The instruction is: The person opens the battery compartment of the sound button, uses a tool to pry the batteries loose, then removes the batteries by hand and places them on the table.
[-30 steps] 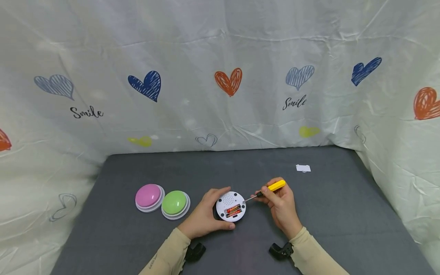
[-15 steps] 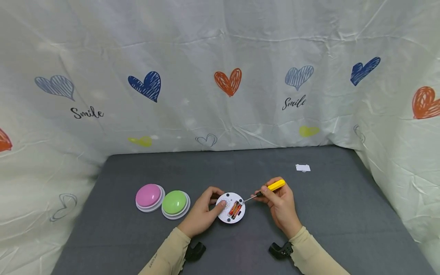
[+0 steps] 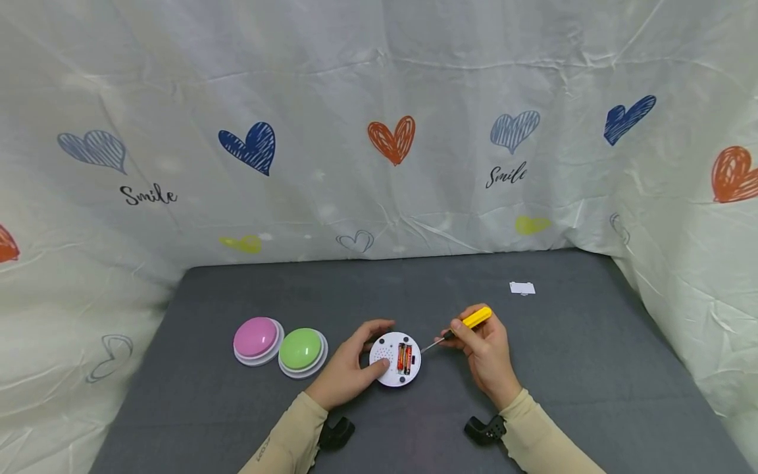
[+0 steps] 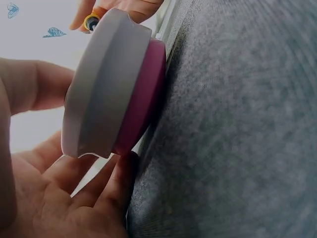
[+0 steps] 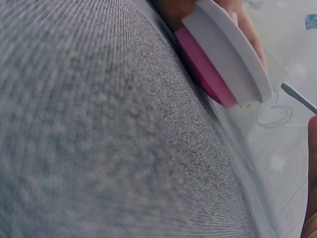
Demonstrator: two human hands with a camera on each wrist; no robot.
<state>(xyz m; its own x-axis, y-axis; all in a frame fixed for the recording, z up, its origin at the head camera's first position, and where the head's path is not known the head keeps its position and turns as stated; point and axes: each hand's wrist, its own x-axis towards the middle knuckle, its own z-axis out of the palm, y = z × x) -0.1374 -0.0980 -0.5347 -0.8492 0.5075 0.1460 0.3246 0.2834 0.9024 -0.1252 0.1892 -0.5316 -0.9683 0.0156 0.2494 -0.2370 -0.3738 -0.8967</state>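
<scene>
A round push-button buzzer (image 3: pixel 393 352) lies face down, its white underside up. Two red-and-black batteries (image 3: pixel 404 359) sit in its uncovered compartment. My left hand (image 3: pixel 349 370) grips it, thumb on the underside and fingers around the far side. In the left wrist view the buzzer's dome (image 4: pixel 141 99) is magenta and faces the cloth. My right hand (image 3: pixel 487 359) pinches a screwdriver (image 3: pixel 476 318) with a yellow handle. Its tip points at the buzzer's right rim; in the right wrist view the blade (image 5: pixel 296 94) stands apart from the white base (image 5: pixel 230 49).
Left of my left hand, a green buzzer (image 3: pixel 300 349) and a pink one (image 3: pixel 256 337) stand dome up, side by side. Towards the back right lies a small white cover (image 3: pixel 522 288). A dark cloth (image 3: pixel 207 421) covers the table, with a white printed curtain (image 3: pixel 320 99) behind.
The left thumb has shifted from the buzzer's near edge onto its underside. The buzzer has turned clockwise, so the batteries now lie nearly upright in view. The right hand has hardly moved.
</scene>
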